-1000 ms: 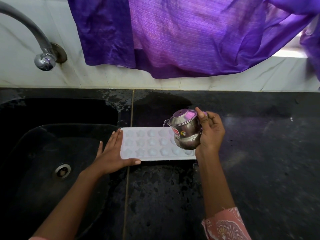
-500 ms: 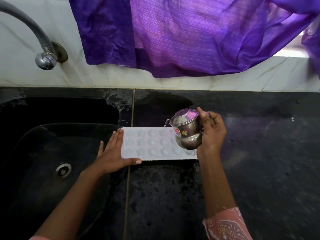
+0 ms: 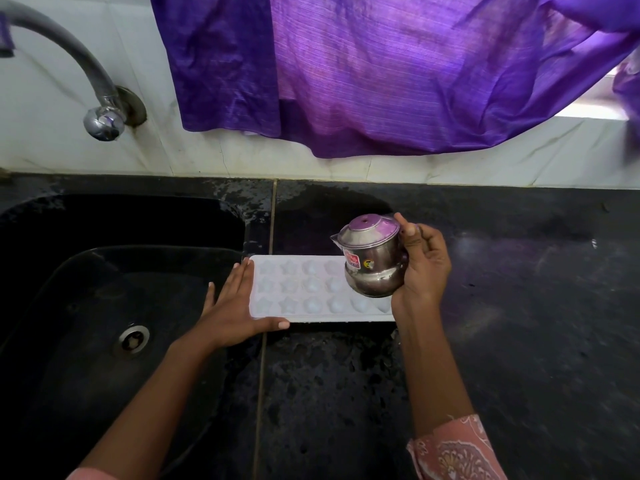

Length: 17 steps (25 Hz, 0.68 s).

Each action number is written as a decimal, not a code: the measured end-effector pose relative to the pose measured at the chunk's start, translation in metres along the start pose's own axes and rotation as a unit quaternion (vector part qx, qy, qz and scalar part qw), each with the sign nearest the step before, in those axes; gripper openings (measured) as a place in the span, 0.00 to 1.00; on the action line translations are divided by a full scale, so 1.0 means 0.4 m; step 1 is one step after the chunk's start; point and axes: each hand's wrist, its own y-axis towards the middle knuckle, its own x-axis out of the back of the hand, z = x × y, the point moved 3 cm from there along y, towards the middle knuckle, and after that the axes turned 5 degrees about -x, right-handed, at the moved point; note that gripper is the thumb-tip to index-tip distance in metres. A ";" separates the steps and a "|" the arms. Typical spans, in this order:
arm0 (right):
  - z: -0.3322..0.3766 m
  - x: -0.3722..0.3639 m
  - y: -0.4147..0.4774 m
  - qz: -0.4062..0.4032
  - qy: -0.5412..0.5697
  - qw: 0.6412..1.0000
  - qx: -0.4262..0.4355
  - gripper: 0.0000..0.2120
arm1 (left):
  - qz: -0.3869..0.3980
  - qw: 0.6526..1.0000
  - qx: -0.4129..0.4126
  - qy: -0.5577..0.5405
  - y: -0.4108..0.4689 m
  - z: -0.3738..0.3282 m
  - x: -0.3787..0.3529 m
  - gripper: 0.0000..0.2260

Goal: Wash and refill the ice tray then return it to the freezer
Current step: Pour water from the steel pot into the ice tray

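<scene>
Little has changed: the right hand [image 3: 426, 268] grips the small lidded steel pot [image 3: 372, 261], now a touch higher over the right end of the white plastic ice tray [image 3: 304, 289]. The tray lies at the left edge of the black stone desk [image 3: 519, 306], braced by the flat left hand [image 3: 232, 313]; refilling seems unfinished.

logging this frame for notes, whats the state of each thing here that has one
ice tray: flat on the counter, cavities up, fill unclear
steel pot: lid on, held over the tray's right end
left hand: fingers straight, against tray's left end
right hand: grips the steel pot
tap: no water running
</scene>
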 end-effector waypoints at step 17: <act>-0.010 -0.036 -0.009 0.022 -0.087 0.996 0.000 0.06 | -0.004 1.000 -0.005 0.003 0.000 0.002 0.000 0.68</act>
